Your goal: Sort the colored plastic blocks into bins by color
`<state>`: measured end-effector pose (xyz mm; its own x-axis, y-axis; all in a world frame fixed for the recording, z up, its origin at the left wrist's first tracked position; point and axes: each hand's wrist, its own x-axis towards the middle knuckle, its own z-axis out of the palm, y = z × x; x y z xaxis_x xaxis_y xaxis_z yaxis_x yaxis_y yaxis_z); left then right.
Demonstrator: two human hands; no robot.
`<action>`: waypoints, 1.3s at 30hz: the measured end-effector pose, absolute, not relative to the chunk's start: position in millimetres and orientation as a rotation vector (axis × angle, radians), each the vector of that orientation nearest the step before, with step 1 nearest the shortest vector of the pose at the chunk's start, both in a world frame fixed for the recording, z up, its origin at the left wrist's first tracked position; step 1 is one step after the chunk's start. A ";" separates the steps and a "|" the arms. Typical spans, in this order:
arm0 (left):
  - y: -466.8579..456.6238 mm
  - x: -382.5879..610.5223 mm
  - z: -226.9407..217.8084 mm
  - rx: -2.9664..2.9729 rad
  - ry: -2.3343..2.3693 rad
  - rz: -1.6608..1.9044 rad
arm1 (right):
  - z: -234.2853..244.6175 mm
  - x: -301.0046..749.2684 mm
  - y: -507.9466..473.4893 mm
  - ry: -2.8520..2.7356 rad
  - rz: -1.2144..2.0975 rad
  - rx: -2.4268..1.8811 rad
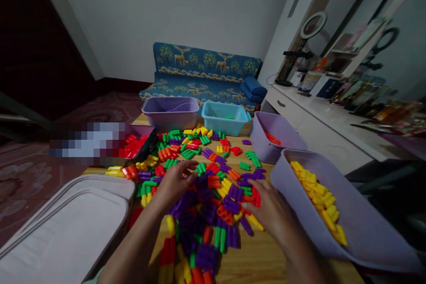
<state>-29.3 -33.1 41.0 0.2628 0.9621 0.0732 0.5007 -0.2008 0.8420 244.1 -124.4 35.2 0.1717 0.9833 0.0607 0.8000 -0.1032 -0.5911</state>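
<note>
A heap of small plastic pegs (206,186) in purple, green, red, orange and yellow covers the wooden table (259,262). My left hand (175,183) lies palm down on the left part of the heap, fingers curled over the purple and green pegs. My right hand (271,211) rests on the right edge of the heap, fingers bent around red and purple pegs; whether it grips any of them I cannot make out. A lilac bin of yellow pegs (359,226) sits just right of my right hand.
A lilac bin with red pegs (262,135), a turquoise bin (229,122) and a lilac bin (169,117) stand at the table's far side. A dark box of red pegs (141,144) is at left. A white lid (66,230) lies near left. A blue patterned sofa (203,75) and white cabinet (319,128) lie beyond.
</note>
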 end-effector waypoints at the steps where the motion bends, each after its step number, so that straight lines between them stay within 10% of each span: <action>1: -39.9 -37.7 45.8 1.929 1.390 0.708 | 28.4 246.6 -134.0 -1.793 0.393 -2.038; 13: -118.6 -32.4 54.3 2.200 1.372 -0.203 | -0.4 210.8 -135.5 -2.008 0.139 -1.984; 39: -48.6 0.8 25.7 2.300 1.708 0.177 | 13.0 151.1 -16.3 -2.114 0.163 -1.909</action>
<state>0.8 -48.6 25.7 0.2972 0.9528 -0.0621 0.9197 -0.2682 0.2866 151.1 -16.3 13.0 -0.0817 0.9874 0.1358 0.9548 0.1166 -0.2733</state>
